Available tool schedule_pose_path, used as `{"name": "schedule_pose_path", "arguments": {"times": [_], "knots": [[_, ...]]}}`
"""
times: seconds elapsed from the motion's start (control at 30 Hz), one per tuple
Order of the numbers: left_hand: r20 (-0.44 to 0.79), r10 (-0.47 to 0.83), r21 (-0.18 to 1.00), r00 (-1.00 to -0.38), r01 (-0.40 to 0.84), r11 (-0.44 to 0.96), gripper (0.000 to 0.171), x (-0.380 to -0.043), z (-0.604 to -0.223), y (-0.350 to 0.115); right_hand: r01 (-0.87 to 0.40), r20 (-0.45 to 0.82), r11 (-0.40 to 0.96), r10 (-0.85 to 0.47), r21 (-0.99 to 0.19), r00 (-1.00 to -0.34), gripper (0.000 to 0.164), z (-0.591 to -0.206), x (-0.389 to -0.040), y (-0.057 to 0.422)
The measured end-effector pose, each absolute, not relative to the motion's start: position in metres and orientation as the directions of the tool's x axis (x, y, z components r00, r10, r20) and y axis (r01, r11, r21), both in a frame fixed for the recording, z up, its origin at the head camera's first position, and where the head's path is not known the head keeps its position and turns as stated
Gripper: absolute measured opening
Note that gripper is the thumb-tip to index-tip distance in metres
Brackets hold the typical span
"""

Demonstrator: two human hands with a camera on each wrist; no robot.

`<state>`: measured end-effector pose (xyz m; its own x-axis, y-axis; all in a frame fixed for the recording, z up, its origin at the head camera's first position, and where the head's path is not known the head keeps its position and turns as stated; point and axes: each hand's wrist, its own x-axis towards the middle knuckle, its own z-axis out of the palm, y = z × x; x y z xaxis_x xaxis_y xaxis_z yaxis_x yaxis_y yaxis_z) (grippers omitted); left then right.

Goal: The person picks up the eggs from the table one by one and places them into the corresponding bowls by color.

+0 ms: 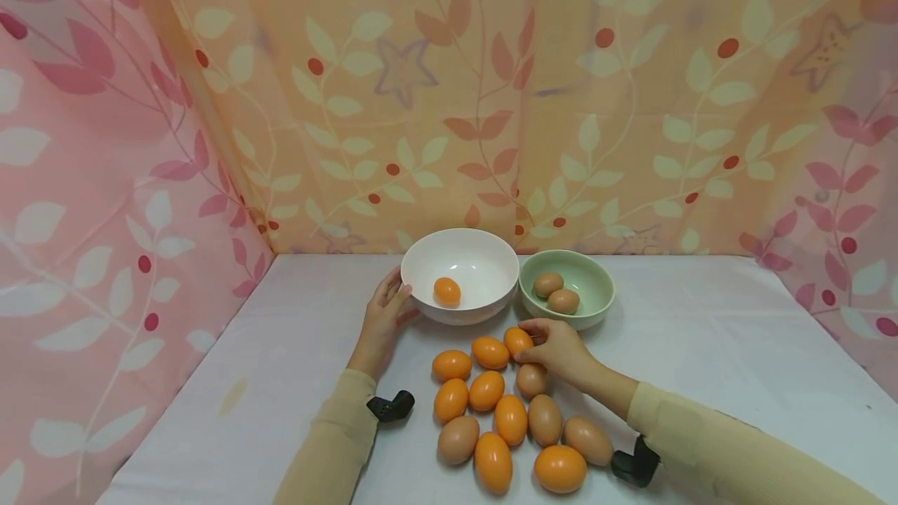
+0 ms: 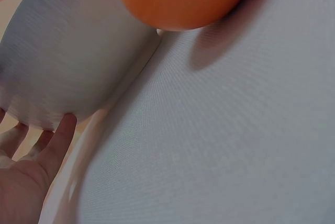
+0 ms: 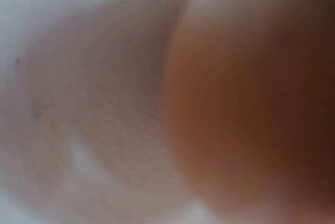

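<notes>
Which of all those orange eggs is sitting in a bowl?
The lone orange egg in the white bowl, which the left hand touches. The other orange eggs lie outside both bowls; the green bowl holds only brown eggs.

Leafy orange curtain (image 1: 491, 84), pink side curtains (image 1: 91, 201), white tabletop (image 1: 231, 349)

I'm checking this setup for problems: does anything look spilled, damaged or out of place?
Only one thing stands out: a faint yellowish mark on the white cloth, left of the left sleeve, odd on a mostly plain surface. I see no spill or breakage.
</notes>
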<state>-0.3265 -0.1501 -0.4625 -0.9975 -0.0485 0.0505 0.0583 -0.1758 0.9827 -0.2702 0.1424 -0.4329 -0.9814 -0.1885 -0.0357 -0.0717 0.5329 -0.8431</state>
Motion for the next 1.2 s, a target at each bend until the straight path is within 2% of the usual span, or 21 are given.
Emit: {"name": "schedule_pose_path", "arguments": {"times": [0.4, 0.53, 0.8, 1.2], "knots": [[0.056, -0.049, 0.985, -0.997, 0.063, -0.160, 0.058, -0.325, -0.462, -0.150, -0.077, -0.020, 0.503, -0.185, -0.861, -0.983, 0.052, -0.430, -0.269, 0.143], [0.047, -0.052, 0.984, -0.998, 0.055, -0.167, 0.056, -0.325, -0.460, -0.150, -0.119, 0.018, 0.510, -0.198, -0.852, -0.980, 0.053, -0.424, -0.266, 0.146], [0.054, -0.036, 0.982, -0.998, 0.060, -0.180, 0.058, -0.326, -0.461, -0.150, -0.123, 0.017, 0.522, -0.203, -0.844, -0.979, 0.054, -0.408, -0.262, 0.147], [0.072, -0.041, 0.982, -0.997, 0.078, -0.173, 0.058, -0.325, -0.460, -0.149, -0.147, 0.041, 0.416, -0.252, -0.897, -0.967, 0.054, -0.378, -0.264, 0.146]]}}
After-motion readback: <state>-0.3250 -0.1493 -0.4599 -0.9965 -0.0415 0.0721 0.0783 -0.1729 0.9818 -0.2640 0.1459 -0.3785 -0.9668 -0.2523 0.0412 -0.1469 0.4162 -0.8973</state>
